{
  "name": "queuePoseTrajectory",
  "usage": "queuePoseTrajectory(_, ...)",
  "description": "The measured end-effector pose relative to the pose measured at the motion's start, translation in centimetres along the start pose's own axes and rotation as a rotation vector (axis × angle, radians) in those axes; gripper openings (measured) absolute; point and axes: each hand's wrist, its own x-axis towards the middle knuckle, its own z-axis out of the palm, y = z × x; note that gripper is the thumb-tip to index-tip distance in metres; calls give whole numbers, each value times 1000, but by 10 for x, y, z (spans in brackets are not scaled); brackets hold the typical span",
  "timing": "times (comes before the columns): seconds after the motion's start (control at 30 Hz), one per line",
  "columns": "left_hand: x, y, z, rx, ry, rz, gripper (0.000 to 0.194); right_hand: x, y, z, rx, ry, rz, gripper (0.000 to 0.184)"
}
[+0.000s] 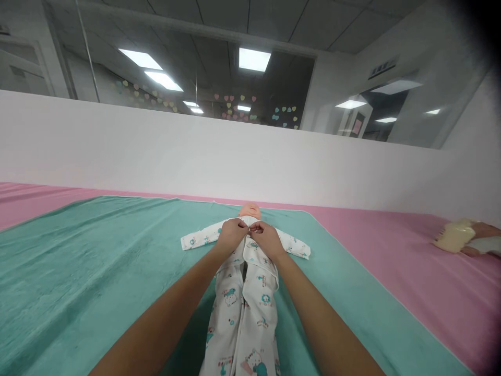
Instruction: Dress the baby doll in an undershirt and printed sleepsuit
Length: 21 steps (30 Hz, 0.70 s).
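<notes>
A baby doll [250,210] lies on its back, head toward the wall, its face tipped back. It wears a white printed pajama top [291,243] with both sleeves spread out sideways, and matching pajama pants [254,308] that stretch toward me. The top's lower front hangs apart over the waist. At the upper chest, my left hand [234,233] pinches one front edge of the top. Close beside it, my right hand [266,237] pinches the other edge, and the fingertips of both nearly meet. Whatever fastener lies between them is too small to make out.
Beneath the doll a green blanket [117,271] covers part of a pink sheet [376,250]. A white wall [195,156] with a glass panel above closes off the far side. At the far right lies a cream and brown object [456,236], partly cut off.
</notes>
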Motion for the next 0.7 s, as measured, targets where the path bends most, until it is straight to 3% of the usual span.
queuePoseTrajectory(0.43, 2, -3, 5, 62, 69, 7, 16, -1, 0, 4, 146, 13, 56, 24)
queuePoseTrajectory(0.7, 0, -2, 11, 328, 95, 179, 10, 1, 4, 5, 75, 30, 33, 26)
